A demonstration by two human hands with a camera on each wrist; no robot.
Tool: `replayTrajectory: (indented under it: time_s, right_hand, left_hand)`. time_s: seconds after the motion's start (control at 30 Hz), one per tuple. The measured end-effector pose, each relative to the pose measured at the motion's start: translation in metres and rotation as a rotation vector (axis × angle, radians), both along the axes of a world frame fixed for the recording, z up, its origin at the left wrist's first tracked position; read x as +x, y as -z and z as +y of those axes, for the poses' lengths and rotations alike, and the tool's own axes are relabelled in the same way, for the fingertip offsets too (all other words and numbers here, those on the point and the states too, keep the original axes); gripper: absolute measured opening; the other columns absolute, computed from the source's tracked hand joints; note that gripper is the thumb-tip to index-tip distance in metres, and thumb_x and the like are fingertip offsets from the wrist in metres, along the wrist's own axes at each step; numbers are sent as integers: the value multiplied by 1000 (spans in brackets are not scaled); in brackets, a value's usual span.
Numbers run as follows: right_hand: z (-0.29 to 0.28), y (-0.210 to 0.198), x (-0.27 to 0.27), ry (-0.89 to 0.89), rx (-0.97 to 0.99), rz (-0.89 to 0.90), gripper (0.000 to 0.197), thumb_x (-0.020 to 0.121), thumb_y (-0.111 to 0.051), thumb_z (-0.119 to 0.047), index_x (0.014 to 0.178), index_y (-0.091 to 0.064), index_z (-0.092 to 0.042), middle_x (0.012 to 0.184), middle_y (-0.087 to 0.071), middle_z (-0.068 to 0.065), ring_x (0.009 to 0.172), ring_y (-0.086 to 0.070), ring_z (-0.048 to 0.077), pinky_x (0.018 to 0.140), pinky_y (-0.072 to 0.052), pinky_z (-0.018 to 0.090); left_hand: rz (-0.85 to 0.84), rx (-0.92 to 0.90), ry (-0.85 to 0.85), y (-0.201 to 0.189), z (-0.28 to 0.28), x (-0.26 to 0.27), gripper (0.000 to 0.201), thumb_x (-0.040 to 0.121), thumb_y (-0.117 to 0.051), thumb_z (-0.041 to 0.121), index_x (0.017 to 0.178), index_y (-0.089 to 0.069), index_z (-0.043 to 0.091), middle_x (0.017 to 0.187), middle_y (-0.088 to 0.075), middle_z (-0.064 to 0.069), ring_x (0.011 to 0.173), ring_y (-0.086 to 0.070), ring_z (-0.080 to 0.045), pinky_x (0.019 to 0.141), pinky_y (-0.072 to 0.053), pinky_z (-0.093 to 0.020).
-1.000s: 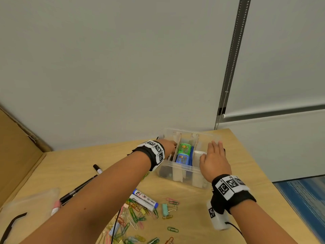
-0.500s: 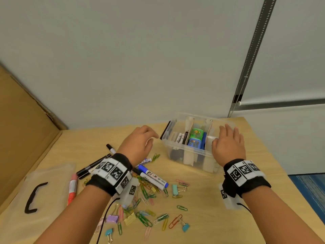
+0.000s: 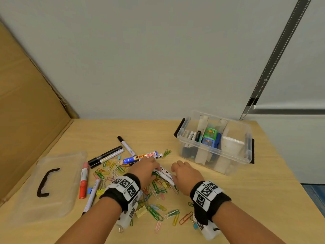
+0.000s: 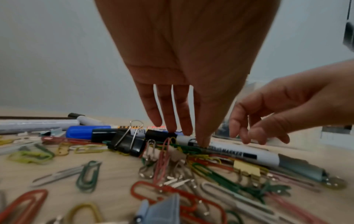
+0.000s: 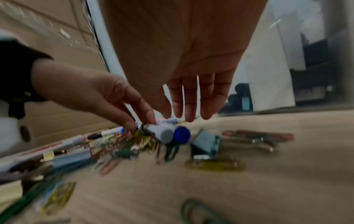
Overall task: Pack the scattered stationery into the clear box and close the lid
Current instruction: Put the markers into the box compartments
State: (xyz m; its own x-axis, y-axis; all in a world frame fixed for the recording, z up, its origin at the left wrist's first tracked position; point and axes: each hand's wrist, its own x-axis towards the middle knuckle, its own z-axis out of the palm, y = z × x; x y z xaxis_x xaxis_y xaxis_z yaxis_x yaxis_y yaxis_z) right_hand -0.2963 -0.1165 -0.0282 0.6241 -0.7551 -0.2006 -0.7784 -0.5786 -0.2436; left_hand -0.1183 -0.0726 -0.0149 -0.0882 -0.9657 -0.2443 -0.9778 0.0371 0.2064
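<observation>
The clear box [image 3: 233, 156] stands open at the back right, with markers, a green and blue item and white rolls in its compartments. In front of it lies a white marker [image 3: 164, 173] on a heap of paper clips [image 3: 154, 213]. My left hand [image 3: 154, 170] pinches this marker [image 4: 229, 153] between thumb and fingers, and its grey end [image 5: 162, 134] shows in the right wrist view. My right hand [image 3: 175, 170] hovers just right of it, fingers relaxed [image 5: 188, 109], holding nothing. The clear lid [image 3: 52, 184] with a black handle lies at the left.
More markers lie left of my hands: a blue whiteboard marker [image 3: 140, 156], a black one [image 3: 105, 156], a red one [image 3: 83, 180] and another white one [image 3: 126, 146]. Binder clips [image 4: 126, 144] mix with the paper clips. A cardboard panel [image 3: 26, 111] borders the table's left side.
Both hands have left the box and come back to the clip heap, the left first, then the right. The left hand has taken hold of the white marker.
</observation>
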Motion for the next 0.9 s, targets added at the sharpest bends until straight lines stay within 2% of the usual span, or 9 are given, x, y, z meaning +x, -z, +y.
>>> replayTrajectory:
  time_s: [0.1, 0.27, 0.33, 0.43, 0.53, 0.67, 0.73, 0.8, 0.9]
  right_hand:
    - [0, 11, 3, 3, 35, 65, 31, 98, -39, -26, 126, -47, -15, 126, -44, 6, 118, -42, 25, 89, -46, 41]
    - [3, 17, 3, 67, 11, 40, 28, 95, -44, -25, 121, -48, -13, 124, -45, 6, 115, -44, 24, 86, -46, 39]
    - [3, 12, 0, 112, 26, 8, 25, 93, -45, -24, 116, -48, -13, 121, -48, 6, 110, -48, 25, 82, -45, 37]
    - [1, -5, -9, 191, 27, -157, 18, 93, -46, -27, 109, -51, -19, 108, -56, 2, 89, -58, 21, 73, -48, 33]
    - [-1, -33, -21, 211, -20, -429, 13, 92, -53, -32, 100, -56, -23, 94, -56, -5, 74, -56, 10, 70, -52, 26]
    - [-11, -84, -35, 244, -36, -809, 9, 93, -54, -30, 94, -56, -22, 93, -60, -6, 77, -58, 3, 67, -53, 17]
    - [-23, -101, -41, 281, -30, -975, 10, 96, -49, -28, 101, -55, -22, 94, -64, -3, 82, -64, 7, 70, -55, 21]
    - [-38, -109, -45, 309, -47, -1046, 14, 98, -45, -27, 108, -53, -21, 95, -66, -1, 87, -67, 10, 74, -57, 27]
    - [-61, -105, -47, 382, -104, -1027, 19, 99, -42, -26, 116, -49, -21, 97, -67, 3, 90, -67, 16, 78, -57, 34]
  left_hand:
    - [-68, -8, 25, 4, -4, -2, 29, 92, -54, 19, 120, -57, 26, 124, -50, 1, 120, -44, -19, 98, -43, -36]
    - [-129, 6, 55, 10, -8, -4, 28, 92, -51, 12, 117, -59, 23, 122, -53, -2, 117, -46, -22, 94, -41, -35]
    - [-128, 3, 59, 10, -9, -4, 27, 92, -50, 11, 114, -59, 23, 121, -54, -2, 115, -48, -22, 93, -42, -35]
    - [-52, -22, 27, 8, -7, 0, 23, 91, -51, 12, 109, -59, 24, 116, -54, 1, 110, -52, -20, 90, -44, -33]
    - [103, -118, -33, 2, 0, 6, 14, 90, -55, 19, 101, -58, 27, 108, -54, 8, 98, -55, -15, 85, -47, -29]
    - [266, -233, -119, -2, 7, 17, 13, 91, -56, 21, 102, -55, 29, 98, -53, 14, 82, -54, -9, 68, -41, -20]
    - [314, -277, -148, -3, 9, 22, 17, 91, -56, 21, 107, -55, 28, 99, -54, 15, 83, -56, -8, 70, -42, -19]
    - [331, -304, -165, -2, 9, 24, 18, 92, -55, 23, 110, -55, 26, 104, -58, 12, 87, -59, -11, 75, -48, -23]
    - [303, -300, -169, -2, 9, 25, 20, 95, -50, 27, 114, -53, 25, 109, -58, 8, 87, -60, -14, 78, -51, -30]
